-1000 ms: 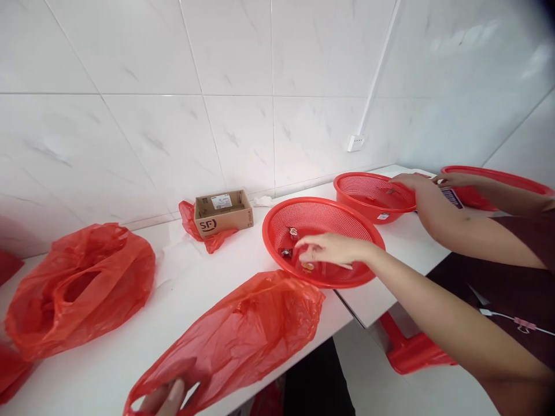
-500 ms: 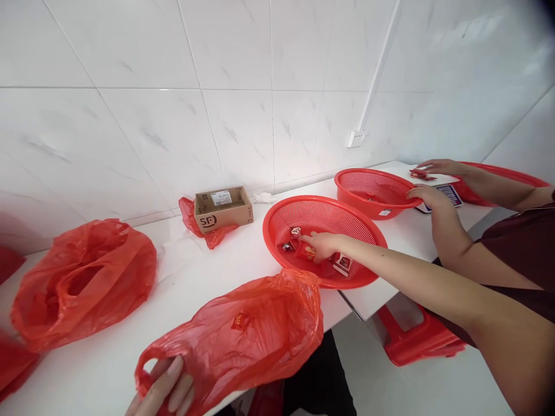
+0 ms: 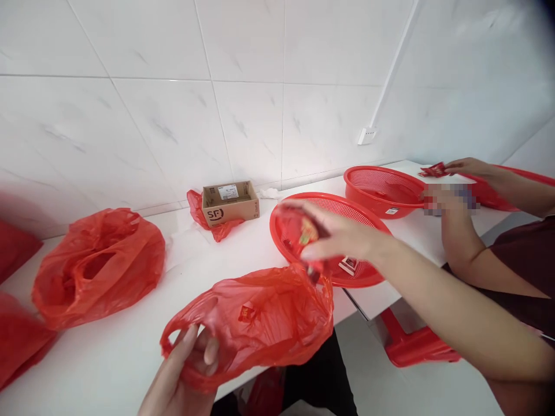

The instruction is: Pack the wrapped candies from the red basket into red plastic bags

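Note:
My left hand (image 3: 191,358) is hooked through the handle of a thin red plastic bag (image 3: 277,332), its fingers curled on the plastic. The bag lies mouth-open along the table's front edge, and a small red packet (image 3: 246,313) shows in it. Red snack packets (image 3: 299,228), blurred by motion, are in the closed fingers of my right hand (image 3: 340,234). That hand is raised over the near rim of a red plastic colander (image 3: 276,228), beside the bag's far end. A white-and-red packet (image 3: 349,265) lies in the colander.
Another red bag (image 3: 99,271) stands at the left. Behind is a small cardboard box (image 3: 231,203) on red plastic. To the right, a co-worker's hand (image 3: 470,167) holds a red packet near a second colander (image 3: 381,205). A red stool (image 3: 416,346) is below the table.
My right hand has lifted red packets out of the colander and moved up and toward the bag. My left hand still holds the bag's handle. The co-worker's far hand has raised a packet.

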Demonstrator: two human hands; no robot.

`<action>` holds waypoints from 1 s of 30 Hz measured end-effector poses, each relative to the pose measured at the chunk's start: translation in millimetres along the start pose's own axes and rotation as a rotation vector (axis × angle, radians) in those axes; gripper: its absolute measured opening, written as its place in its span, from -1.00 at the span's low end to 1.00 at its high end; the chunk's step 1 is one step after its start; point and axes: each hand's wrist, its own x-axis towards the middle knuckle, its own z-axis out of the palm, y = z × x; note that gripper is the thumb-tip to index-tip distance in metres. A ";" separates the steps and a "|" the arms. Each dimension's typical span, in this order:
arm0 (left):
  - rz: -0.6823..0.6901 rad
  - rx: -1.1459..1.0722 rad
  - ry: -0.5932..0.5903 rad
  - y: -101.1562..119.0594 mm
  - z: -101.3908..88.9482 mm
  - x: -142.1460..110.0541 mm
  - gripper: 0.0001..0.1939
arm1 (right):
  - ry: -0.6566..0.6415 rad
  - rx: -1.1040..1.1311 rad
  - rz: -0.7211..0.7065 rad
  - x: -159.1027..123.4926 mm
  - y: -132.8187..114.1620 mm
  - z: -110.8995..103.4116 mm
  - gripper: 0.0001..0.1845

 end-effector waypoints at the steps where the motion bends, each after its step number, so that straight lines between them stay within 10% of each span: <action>1: 0.008 0.003 -0.004 -0.3 0.8 0.0 -0.66 | -0.028 -0.075 -0.027 0.2 0.0 24.2 -0.10; 7: 0.120 0.000 0.171 1.5 -2.1 -8.2 -0.59 | -0.160 -0.649 -0.051 12.4 66.0 111.0 -0.03; 11: 0.231 0.083 0.243 2.8 -5.1 -14.6 -0.35 | -0.255 -0.655 -0.054 15.5 83.8 94.1 -0.05; 21: 0.287 0.111 0.216 -5.2 -2.8 -18.9 -0.31 | -0.061 -0.191 -0.135 8.2 38.7 62.1 -0.07; 30: 0.271 0.129 0.209 -8.5 -0.3 -19.1 -0.31 | -0.361 -0.743 -0.172 1.9 56.9 93.0 -0.37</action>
